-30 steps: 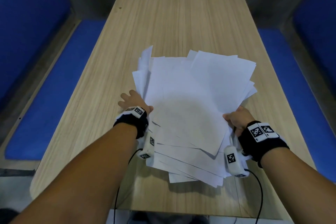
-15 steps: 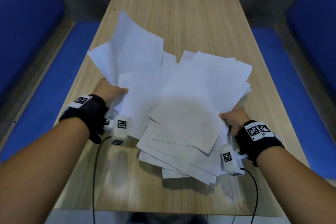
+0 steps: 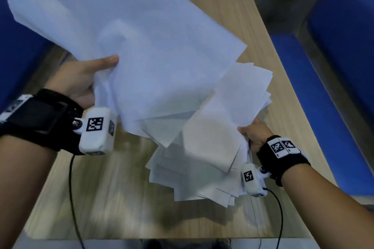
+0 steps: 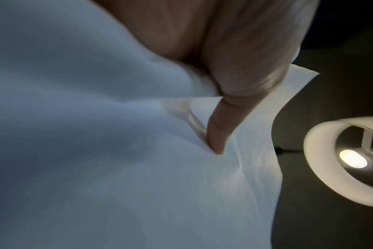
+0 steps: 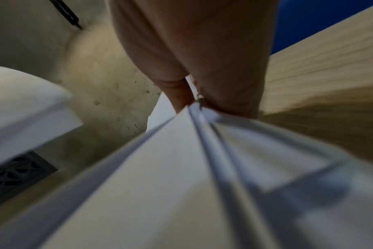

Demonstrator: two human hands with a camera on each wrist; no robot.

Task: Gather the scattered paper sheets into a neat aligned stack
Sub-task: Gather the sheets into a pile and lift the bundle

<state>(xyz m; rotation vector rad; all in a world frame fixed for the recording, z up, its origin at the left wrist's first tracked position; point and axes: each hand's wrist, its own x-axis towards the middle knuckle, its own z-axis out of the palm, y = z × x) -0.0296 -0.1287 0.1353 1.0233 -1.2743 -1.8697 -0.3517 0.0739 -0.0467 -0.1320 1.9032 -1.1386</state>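
Note:
My left hand (image 3: pixel 89 79) grips a bunch of white paper sheets (image 3: pixel 121 32) and holds it high over the table's left half, close to the camera; its thumb lies on top. In the left wrist view the thumb (image 4: pixel 221 128) presses into those sheets (image 4: pixel 96 151). My right hand (image 3: pixel 254 134) pinches the right edge of a fanned, uneven pile of sheets (image 3: pixel 212 143) over the wooden table (image 3: pixel 113 198). The right wrist view shows the fingers (image 5: pixel 213 67) clamped on several sheet edges (image 5: pixel 181 168). The raised bunch overlaps and hides the far left part of the pile.
Blue padded benches (image 3: pixel 315 107) run along both long sides of the table, with a blue backrest (image 3: pixel 348 32) at the right. Black cables (image 3: pixel 70 188) trail from both wrist cameras toward the table's near edge.
My left hand has pulled a bunch of sheets out of the pile's left side and lifted it up and left toward the camera. The right hand has kept its hold on the pile's right edge.

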